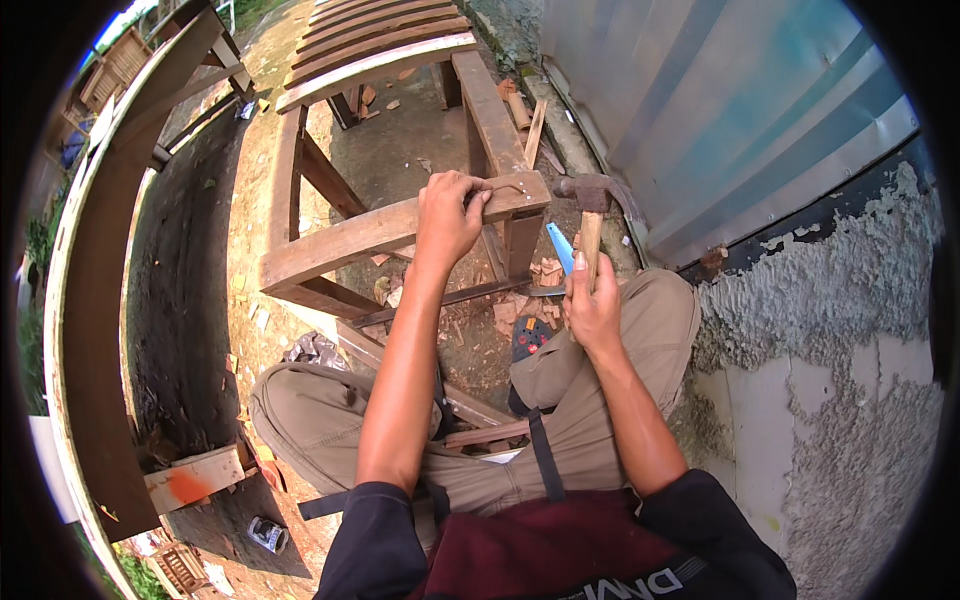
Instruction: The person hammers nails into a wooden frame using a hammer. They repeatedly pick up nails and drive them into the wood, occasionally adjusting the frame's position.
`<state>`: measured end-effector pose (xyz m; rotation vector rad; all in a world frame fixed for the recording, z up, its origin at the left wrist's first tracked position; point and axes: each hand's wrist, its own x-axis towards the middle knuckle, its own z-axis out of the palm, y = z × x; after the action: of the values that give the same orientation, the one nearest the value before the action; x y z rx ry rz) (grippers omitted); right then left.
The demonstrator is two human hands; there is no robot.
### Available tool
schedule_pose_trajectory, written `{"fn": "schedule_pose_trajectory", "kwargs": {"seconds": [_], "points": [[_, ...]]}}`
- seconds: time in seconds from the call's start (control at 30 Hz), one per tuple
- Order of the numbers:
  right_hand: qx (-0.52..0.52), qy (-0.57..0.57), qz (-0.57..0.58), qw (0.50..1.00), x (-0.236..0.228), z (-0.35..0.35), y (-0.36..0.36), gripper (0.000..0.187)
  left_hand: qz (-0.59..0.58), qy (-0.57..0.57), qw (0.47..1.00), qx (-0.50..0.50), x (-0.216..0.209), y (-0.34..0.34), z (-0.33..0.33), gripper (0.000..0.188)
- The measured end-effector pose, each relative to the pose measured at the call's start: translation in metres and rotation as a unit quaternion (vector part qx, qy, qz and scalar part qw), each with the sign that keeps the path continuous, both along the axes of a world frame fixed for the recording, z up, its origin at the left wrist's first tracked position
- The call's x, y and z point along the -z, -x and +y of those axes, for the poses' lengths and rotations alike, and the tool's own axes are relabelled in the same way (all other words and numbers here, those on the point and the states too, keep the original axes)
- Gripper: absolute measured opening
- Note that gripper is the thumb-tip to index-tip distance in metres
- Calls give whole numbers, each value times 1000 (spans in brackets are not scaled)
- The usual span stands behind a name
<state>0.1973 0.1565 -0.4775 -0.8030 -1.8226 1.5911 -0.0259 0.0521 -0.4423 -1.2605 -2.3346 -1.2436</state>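
My right hand [594,305] is wrapped around the wooden handle of a claw hammer [593,194]. The hammer's rusty head is just right of the near corner of a wooden frame [345,240]. My left hand [452,215] rests at the frame's near rail, fingers and thumb pinched together; what they hold is hidden. Beside those fingertips, a thin dark curved piece [508,186], like a bent nail, lies along the rail's top, near small shiny spots. Below the hammer a blue-handled tool [561,248] shows, partly hidden by my right hand.
Slats [375,35] cross the frame's far end. A corrugated metal sheet [740,120] and rough wall [820,290] bound the right side. At left stands a long wooden board structure [95,300]. Wood chips [508,315] litter the ground; a can [267,534] lies lower left.
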Motion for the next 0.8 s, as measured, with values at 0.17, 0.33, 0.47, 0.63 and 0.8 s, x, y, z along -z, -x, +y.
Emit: {"fn": "schedule_pose_trajectory", "kwargs": {"seconds": [0.17,0.33,0.47,0.63,0.8], "points": [[-8,-1,-21,1000,-3,-2,0,31,16,-13,1000,4,1,2,-1,10],[-15,0,-12,1000,3,-1,0,33,-5,-18,1000,13,0,1,-4,12],[-20,3,-22,1000,-2,-2,1,34,-13,-20,1000,13,-3,0,-6,12],[-45,-45,-40,997,-42,-7,10,34,-51,-17,998,21,-5,2,-11,14],[-108,-196,-87,971,-88,-7,17,33,-81,-10,996,23,-7,1,-11,15]]}}
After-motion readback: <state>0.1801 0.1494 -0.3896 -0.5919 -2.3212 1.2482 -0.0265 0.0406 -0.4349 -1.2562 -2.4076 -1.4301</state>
